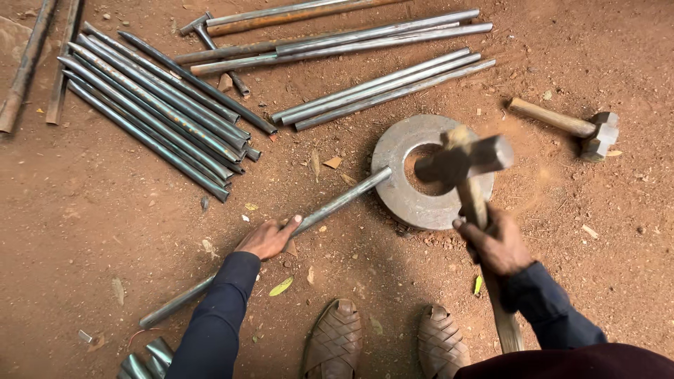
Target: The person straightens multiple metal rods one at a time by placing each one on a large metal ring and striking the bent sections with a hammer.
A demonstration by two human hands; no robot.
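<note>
Bare red dirt floor [91,210] is taking up most of the view, dusty and littered with dry leaves and chips. Next biggest is the fan of grey steel pipes [158,112] lying upper left, with more long ones [382,88] bunched along the top, all round, dull and a bit scuffed. Then there's the thick flat steel ring [404,200] sitting on the dirt like an anvil, rough and grey. One long pipe [330,208] is lying slantwise with its far end resting on the ring's edge; the left hand [268,238] is pressing down on it mid-length, fingers wrapped around it. The right hand [500,245] is clenching the wooden handle of a sledgehammer [460,160], head blurred above the ring. I'd say keeping that pipe end flat on the ring and landing the face square matters most here, left hand well back. A spare hammer [593,133] is lying off right, woven sandals [335,344] below.
</note>
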